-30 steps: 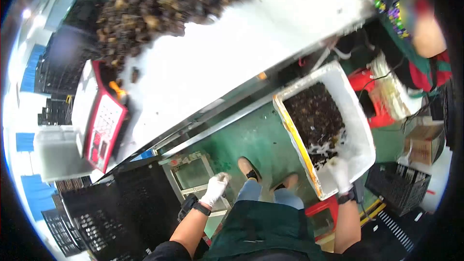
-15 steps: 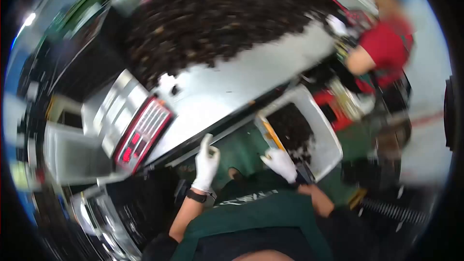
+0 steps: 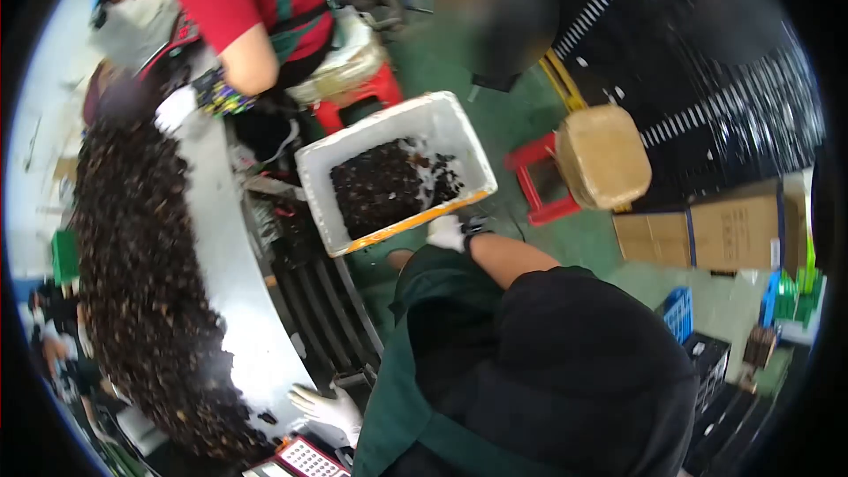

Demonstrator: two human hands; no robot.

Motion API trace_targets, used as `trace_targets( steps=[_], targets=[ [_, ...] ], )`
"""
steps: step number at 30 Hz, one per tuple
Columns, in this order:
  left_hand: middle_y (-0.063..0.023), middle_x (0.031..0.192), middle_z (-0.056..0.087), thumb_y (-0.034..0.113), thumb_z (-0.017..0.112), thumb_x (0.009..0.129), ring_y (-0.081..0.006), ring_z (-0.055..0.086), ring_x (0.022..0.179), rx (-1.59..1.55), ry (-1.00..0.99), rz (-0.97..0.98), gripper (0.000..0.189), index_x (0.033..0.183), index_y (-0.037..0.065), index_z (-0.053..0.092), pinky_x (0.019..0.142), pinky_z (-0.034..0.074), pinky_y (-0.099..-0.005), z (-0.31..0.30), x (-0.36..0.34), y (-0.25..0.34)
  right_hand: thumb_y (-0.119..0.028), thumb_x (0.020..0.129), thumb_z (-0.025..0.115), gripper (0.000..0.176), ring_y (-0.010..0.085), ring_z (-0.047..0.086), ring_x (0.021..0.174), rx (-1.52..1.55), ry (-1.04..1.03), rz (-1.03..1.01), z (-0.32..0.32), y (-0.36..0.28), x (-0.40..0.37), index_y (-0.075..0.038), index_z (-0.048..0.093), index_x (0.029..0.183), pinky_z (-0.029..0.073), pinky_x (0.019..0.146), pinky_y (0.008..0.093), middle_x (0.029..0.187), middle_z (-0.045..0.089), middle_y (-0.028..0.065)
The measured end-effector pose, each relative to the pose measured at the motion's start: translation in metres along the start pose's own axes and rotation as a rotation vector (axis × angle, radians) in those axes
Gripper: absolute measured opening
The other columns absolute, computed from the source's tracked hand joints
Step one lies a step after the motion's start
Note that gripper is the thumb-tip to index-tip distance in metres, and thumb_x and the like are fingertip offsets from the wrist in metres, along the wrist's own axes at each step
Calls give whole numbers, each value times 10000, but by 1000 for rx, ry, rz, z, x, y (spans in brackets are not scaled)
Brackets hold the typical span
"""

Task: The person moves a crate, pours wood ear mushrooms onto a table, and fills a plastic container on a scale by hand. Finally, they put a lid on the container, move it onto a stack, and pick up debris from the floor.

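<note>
Half a second has swung the view round: the long steel table (image 3: 234,291), which then crossed the top of the picture, now runs down the left side. The co-worker in red (image 3: 252,0) has gone from far right to far left. The white tub (image 3: 459,137), earlier right of the table, now sits at centre, tilted. The left hand (image 3: 331,411), raised with a finger up before, now lies spread flat on the table's near edge, just beside the keypad of a scale (image 3: 305,459).

The right hand (image 3: 446,231) is closed on the tub's orange-edged near rim, its fingertips hidden under that rim. Most of the scale is cut off by the bottom of the picture. The person's own dark sleeve and green apron cover the near floor.

Small dark pieces fill roughly the left half of the tub, too blurred to name. A far larger heap (image 3: 141,283) of the same dark stuff lies along the table. To the right, a cardboard box (image 3: 603,156) rests on a red stool (image 3: 534,185).
</note>
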State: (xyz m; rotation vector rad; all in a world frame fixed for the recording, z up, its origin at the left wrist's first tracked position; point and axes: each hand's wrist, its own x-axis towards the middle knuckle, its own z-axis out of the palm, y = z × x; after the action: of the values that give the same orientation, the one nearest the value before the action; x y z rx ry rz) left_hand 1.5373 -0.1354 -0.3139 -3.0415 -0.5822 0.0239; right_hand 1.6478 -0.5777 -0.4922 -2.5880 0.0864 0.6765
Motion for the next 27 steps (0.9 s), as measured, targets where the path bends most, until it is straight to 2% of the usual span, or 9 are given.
trace_targets(
  steps=[2,4,6,9,12,14,19,24,27],
  targets=[
    [-239,1565,206,297,703,792,-390,210,1452,105,104,63,934,1528,35,191,1131,212,-577,13,-2,-5,-272,749,539,279,370,669,767,113,83,333,9,87,-52,-50,708,768,499,686,487,794,669,212],
    [-228,1566,209,283,677,819,-372,216,1453,203,35,41,905,1528,27,175,1126,217,-583,11,-3,-1,-259,792,583,251,319,686,782,414,437,737,43,185,-118,-43,709,813,526,718,413,827,707,175],
    [-223,1564,215,274,659,834,-368,224,1449,297,-39,7,879,1527,27,177,1125,230,-573,-3,-4,10,-278,801,650,270,267,699,803,516,544,1163,0,211,-186,-20,716,843,530,739,380,804,714,154],
    [-224,1543,245,234,644,843,-371,254,1433,299,-6,31,838,1518,24,195,1120,266,-545,-1,-4,8,-455,829,611,494,308,593,1030,892,914,1454,9,285,-240,-79,559,1144,502,837,441,1119,587,163],
    [-255,1526,256,42,557,799,-408,259,1417,180,49,146,764,1493,-14,241,1141,262,-512,-4,-3,-1,-632,856,573,788,350,488,1257,1541,1045,1385,21,337,-256,-137,402,1445,474,934,502,1434,460,172],
    [-291,1513,260,0,538,761,-427,246,1418,78,-2,162,782,1481,-50,236,1167,220,-497,2,7,-23,-638,870,536,742,386,377,1340,1779,959,1035,31,361,-259,-178,411,1439,453,955,530,1522,334,152],
    [-326,1498,248,81,620,692,-466,214,1417,60,-86,211,903,1476,-77,201,1188,164,-505,-5,13,-25,-587,867,600,626,325,441,1242,2023,1156,1195,11,368,-247,-245,427,1362,459,935,587,1394,447,53],
    [-317,1525,201,48,652,703,-430,186,1441,67,-120,89,912,1484,-67,197,1195,139,-461,-9,13,-11,-669,850,574,597,249,490,1209,2046,1171,1213,39,382,-244,-294,512,1310,452,906,443,1346,545,-38],
    [-324,1514,221,70,645,717,-438,195,1434,23,-94,52,881,1469,-85,213,1191,150,-476,-5,14,-6,-592,880,605,422,165,566,1091,2022,1249,1253,50,390,-249,-295,600,1179,458,812,393,1170,650,-99]
  ],
)
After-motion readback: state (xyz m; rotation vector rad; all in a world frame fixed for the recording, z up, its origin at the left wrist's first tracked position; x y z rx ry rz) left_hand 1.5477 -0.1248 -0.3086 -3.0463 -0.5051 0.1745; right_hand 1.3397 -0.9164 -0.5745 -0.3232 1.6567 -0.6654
